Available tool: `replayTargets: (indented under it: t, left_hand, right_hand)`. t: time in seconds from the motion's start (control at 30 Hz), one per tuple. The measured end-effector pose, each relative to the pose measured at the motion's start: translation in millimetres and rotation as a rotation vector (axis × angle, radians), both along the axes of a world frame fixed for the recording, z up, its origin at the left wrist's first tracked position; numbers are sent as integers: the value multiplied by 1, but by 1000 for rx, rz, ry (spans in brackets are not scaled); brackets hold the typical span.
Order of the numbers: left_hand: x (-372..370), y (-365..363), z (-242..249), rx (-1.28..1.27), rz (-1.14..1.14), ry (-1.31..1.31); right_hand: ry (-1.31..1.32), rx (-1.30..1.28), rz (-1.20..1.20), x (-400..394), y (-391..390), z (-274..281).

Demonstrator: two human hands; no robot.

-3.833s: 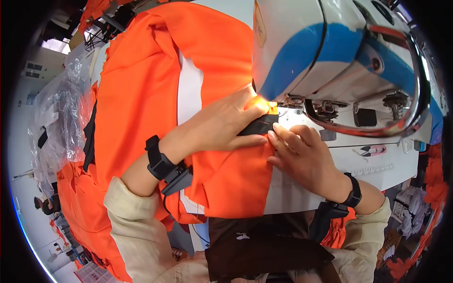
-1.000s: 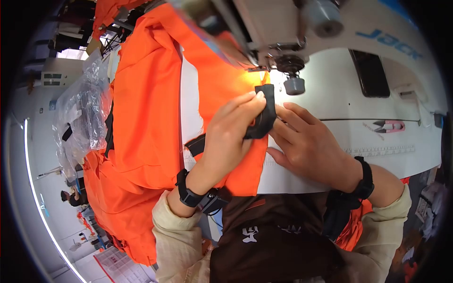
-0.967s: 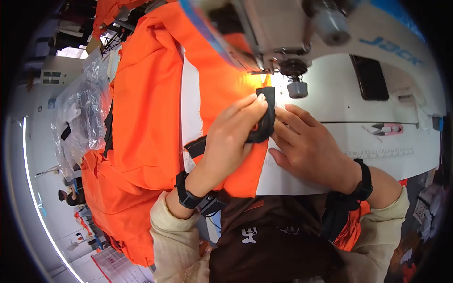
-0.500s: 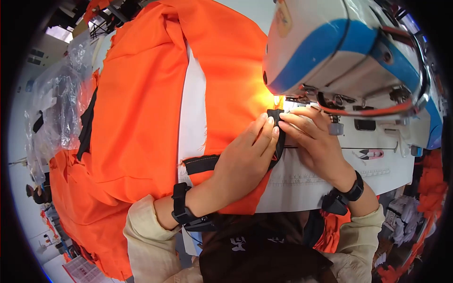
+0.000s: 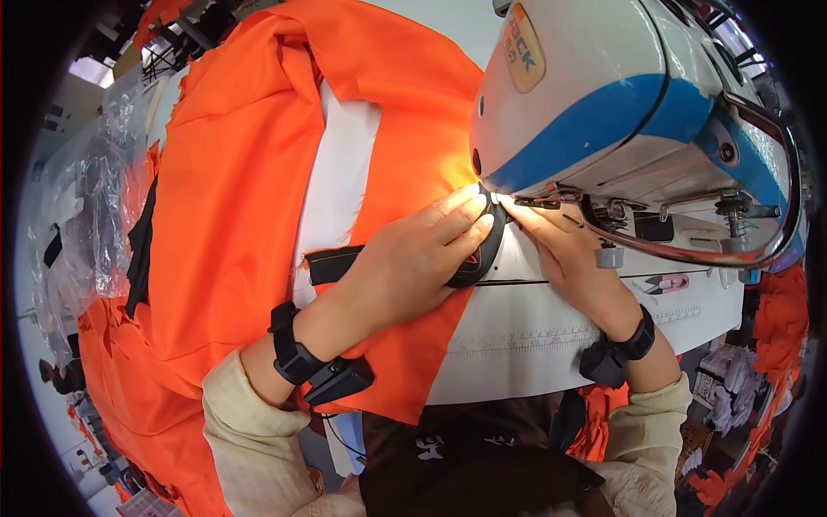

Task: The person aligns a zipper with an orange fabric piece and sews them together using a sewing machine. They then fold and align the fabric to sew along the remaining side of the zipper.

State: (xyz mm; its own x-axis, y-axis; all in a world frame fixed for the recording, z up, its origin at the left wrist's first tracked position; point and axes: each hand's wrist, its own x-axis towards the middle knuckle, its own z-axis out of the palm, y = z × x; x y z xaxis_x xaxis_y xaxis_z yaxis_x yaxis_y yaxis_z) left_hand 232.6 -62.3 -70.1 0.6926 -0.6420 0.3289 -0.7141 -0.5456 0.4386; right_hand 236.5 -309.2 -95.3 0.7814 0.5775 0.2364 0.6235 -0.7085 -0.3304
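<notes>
We are pressing our left hand (image 5: 413, 254) flat, fingers together, on the orange fabric (image 5: 250, 189) and on the black strap (image 5: 478, 254) that is curving along its edge, just below the sewing machine (image 5: 620, 112) head. Our right hand (image 5: 564, 250) is lying on the white tabletop (image 5: 534, 345), its fingertips (image 5: 517, 207) pinching the strap's upper end right under the machine's foot. A pair of snips (image 5: 668, 283) is resting beside our right wrist. Clear plastic bags (image 5: 82, 207) are sitting at the far left.
</notes>
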Motion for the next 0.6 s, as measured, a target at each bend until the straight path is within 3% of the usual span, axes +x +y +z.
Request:
replayTargets:
  t: [0.03,0.1,0.17,0.23,0.4,0.53,0.6]
  left_hand:
    - [1,1,1,11,-14,33]
    - [3,2,0,-3,-18,32]
    - [5,4,2,-16,-22,30]
    - [8,6,4,-7,-40,32]
    - [14,9,11,18,-83,58]
    - [17,10,16,45,-100,73]
    - [17,10,14,67,-102,76]
  right_hand:
    - [-44,11,27,4,-1,0]
    - [152,194,34,5,5,14]
    - [218,185,14,4,5,18]
    - [22,96,-4,3,-3,-4]
    - [64,-5,-45,3,13,33]
    - [174,19,-131,2,5,6]
    - [-115,-86,-15,4,1,1]
